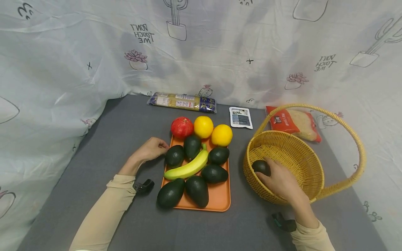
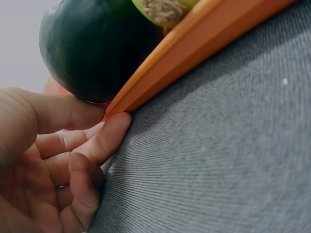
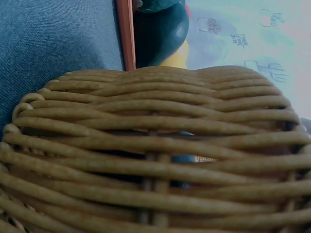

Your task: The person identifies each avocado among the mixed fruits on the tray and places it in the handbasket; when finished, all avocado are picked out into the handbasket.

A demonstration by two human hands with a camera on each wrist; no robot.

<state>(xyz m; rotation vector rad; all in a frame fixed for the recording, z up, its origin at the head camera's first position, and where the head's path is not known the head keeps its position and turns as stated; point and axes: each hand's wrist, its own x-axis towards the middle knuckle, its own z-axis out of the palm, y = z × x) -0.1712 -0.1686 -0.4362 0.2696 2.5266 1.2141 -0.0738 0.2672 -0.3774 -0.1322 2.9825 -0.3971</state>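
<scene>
With the right hand (image 1: 281,179) I grip a dark avocado (image 1: 261,168), fingers curled round it, inside the wicker basket (image 1: 303,162) near its left wall. With the left hand (image 1: 152,149) I pinch the left rim of the orange tray (image 1: 217,201), thumb above and a fingertip below, just beside another avocado. On the tray I count six dark avocados (image 1: 197,191) around a banana (image 1: 190,169); a red pomegranate (image 1: 182,127) and two yellow fruits (image 1: 203,127) sit at its far end. Farther out on my grey bench (image 1: 132,115) lie a noodle pack (image 1: 182,101), a white packet (image 1: 240,117) and, behind the basket, a red-and-cream bag (image 1: 284,122).
</scene>
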